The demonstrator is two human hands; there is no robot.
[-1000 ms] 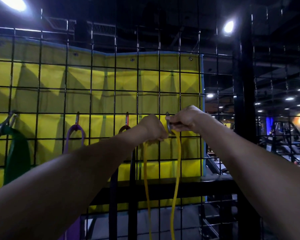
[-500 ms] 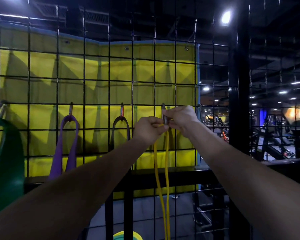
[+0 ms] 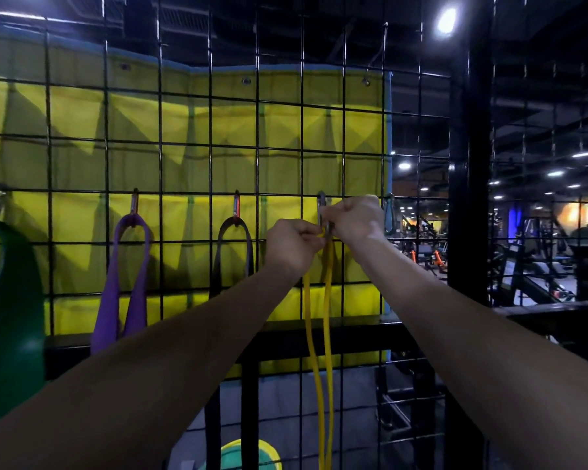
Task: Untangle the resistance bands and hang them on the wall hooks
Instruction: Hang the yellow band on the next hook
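A thin yellow resistance band [image 3: 321, 351] hangs down from my two hands in front of a black wire grid wall [image 3: 211, 140]. My left hand [image 3: 294, 247] pinches the band's top loop. My right hand [image 3: 355, 220] grips a grey carabiner hook [image 3: 321, 206] clipped to the grid, right beside the band's loop. A black band [image 3: 235, 256], a purple band [image 3: 129, 276] and a wide green band [image 3: 14, 300] hang from other carabiners to the left. Whether the yellow loop is inside the hook is hidden by my fingers.
Another carabiner [image 3: 389, 213] hangs free just right of my right hand. A yellow tarp [image 3: 184, 123] covers the back of the grid. A thick black post [image 3: 469, 147] stands to the right, gym machines beyond. A yellow-green round object [image 3: 252, 456] lies low down.
Both hands have drawn closer together at the carabiner, and the band's two strands now hang nearer each other. The view has shifted slightly, showing more of the hanging bands.
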